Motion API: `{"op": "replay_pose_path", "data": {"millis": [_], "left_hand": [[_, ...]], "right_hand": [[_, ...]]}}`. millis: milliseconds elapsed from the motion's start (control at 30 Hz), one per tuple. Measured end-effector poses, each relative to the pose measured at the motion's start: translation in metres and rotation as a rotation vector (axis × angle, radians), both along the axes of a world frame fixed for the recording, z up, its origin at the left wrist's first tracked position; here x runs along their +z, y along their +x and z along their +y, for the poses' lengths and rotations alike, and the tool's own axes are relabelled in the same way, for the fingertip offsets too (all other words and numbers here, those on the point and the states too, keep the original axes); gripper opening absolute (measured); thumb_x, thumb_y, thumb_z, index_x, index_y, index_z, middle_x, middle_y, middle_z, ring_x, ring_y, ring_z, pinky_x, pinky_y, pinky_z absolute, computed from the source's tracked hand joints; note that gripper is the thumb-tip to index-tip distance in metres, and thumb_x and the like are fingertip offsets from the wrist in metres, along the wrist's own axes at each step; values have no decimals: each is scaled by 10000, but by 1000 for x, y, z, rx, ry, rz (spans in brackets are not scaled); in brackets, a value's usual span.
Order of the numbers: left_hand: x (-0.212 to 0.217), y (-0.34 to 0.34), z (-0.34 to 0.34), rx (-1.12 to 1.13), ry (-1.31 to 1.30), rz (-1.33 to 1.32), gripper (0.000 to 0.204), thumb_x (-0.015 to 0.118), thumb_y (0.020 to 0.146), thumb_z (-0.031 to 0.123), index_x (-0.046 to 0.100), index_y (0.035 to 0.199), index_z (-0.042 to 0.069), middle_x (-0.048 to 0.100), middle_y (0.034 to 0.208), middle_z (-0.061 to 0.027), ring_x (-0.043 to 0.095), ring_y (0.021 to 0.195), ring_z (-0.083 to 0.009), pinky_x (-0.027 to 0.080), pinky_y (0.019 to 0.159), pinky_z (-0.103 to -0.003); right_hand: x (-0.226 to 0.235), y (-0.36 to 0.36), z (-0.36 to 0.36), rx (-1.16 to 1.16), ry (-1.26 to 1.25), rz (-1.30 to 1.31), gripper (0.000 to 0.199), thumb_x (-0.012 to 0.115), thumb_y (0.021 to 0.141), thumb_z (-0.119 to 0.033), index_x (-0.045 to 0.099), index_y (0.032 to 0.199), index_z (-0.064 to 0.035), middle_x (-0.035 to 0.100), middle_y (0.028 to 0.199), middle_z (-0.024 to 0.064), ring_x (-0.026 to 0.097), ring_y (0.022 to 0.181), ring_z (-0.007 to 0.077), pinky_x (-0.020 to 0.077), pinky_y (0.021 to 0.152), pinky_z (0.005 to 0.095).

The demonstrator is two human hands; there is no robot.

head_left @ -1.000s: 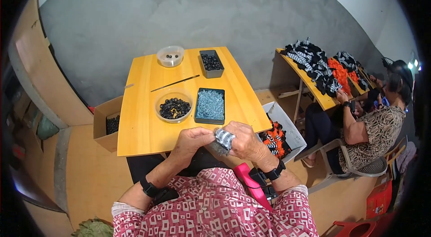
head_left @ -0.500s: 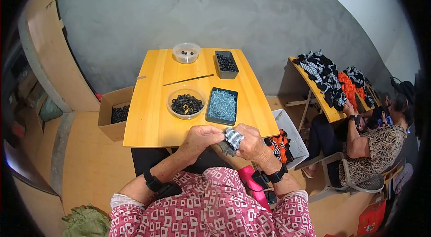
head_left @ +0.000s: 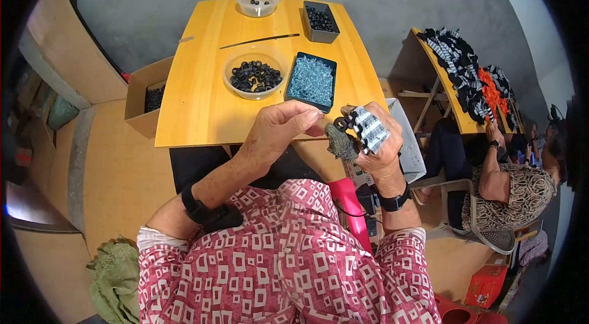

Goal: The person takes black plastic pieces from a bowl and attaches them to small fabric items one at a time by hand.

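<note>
My right hand (head_left: 385, 143) is closed around a small black-and-white striped cloth piece (head_left: 369, 130). A black ring (head_left: 341, 123) shows at the cloth's left side, and below it hangs a fuzzy grey-green knitted piece (head_left: 341, 142). My left hand (head_left: 270, 137) is just to the left, apart from the cloth, with thumb and forefinger pinched together. Whatever is in that pinch is too small to make out. Just beyond the left fingertips lies a black tray (head_left: 310, 104) of small, shiny pale-blue pieces (head_left: 311, 79).
On the yellow table (head_left: 202, 112) are a clear bowl (head_left: 227, 83) of black rings, a dark strip (head_left: 259, 41), another clear bowl (head_left: 257, 8) and a grey bin (head_left: 321, 34) of black parts. A cardboard box (head_left: 140, 106) stands left. At right, a person (head_left: 515, 192) sits by a cloth-covered table.
My hands have moved apart, the right one shifting rightward with the striped cloth. The black ring and knitted piece now show more plainly. The whole view has tipped downward.
</note>
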State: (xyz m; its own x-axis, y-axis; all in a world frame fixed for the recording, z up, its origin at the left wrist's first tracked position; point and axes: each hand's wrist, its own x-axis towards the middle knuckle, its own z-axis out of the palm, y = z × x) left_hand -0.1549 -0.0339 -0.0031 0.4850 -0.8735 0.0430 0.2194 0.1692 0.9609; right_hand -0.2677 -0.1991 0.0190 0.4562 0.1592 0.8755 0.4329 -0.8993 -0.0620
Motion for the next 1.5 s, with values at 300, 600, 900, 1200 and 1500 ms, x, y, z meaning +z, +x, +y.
{"op": "replay_pose_path", "data": {"millis": [300, 600, 900, 1200, 1500], "left_hand": [[10, -10, -4, 97, -20, -163, 290, 530, 961, 227, 627, 1060, -28, 652, 971, -61, 589, 933, -119, 459, 883, -271], [8, -6, -13, 123, 20, -171, 274, 512, 970, 227, 628, 1060, -4, 643, 957, -35, 586, 887, -94, 462, 846, -249], [-6, 0, 2, 17, 67, -40, 175, 608, 901, 128, 658, 962, -27, 645, 888, -8, 577, 832, -62, 463, 762, -221], [-5, -2, 5, 20, 44, -6, 205, 614, 892, 151, 655, 958, -39, 654, 877, -19, 576, 822, -66, 457, 751, -214], [-3, 1, -4, 113, -93, 46, 428, 478, 966, 325, 509, 1194, -35, 603, 1105, -127, 570, 1045, -160, 427, 922, -277]], "right_hand": [[-1, -5, 5, -18, 8, 33, 276, 774, 656, -142, 630, 829, 17, 627, 749, 108, 599, 585, 242, 468, 490, 313], [-5, 6, 7, -22, -4, 90, 286, 781, 632, -136, 615, 818, 4, 620, 752, 103, 596, 595, 246, 477, 507, 327], [-22, 4, 9, 15, -40, 223, 229, 690, 623, -47, 578, 812, 18, 586, 779, 134, 593, 652, 294, 493, 554, 374], [-26, 7, 6, 45, -82, 228, 236, 662, 601, -29, 563, 807, 30, 568, 772, 139, 587, 652, 293, 486, 542, 376], [-41, 26, 28, 171, 36, 212, 282, 610, 490, -5, 570, 766, 37, 615, 865, 190, 626, 717, 349, 526, 647, 413]]}}
